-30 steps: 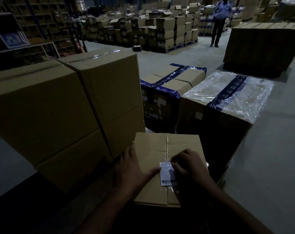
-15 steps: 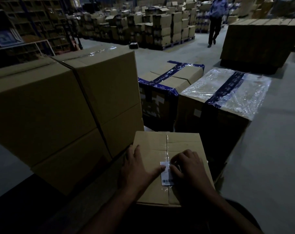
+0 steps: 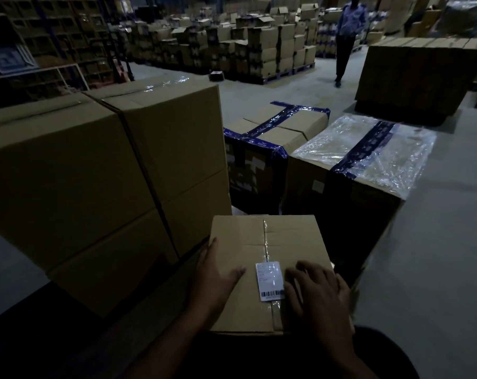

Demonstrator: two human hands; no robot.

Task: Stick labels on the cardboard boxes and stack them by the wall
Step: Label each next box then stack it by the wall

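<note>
Dim warehouse, grey concrete floor (image 3: 436, 269), pallets of cartons far back. Two tall box stacks (image 3: 100, 181) at left. Small cardboard box (image 3: 292, 242) in front, both hands flat on its top. Left hand (image 3: 215, 277) at left edge, right hand (image 3: 318, 291) near right edge; each grip wide, holding nothing. White label (image 3: 270, 280) stuck on the tape seam between them, just beside the right fingertips.

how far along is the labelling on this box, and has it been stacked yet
Done: the white barcode label lies flat across the taped seam of the small brown cardboard box. In hand: the left hand rests flat beside the label and the right hand lies spread at its other edge, both on the lid. Left: lifting this box and stacking it; no wall shows here.
</note>
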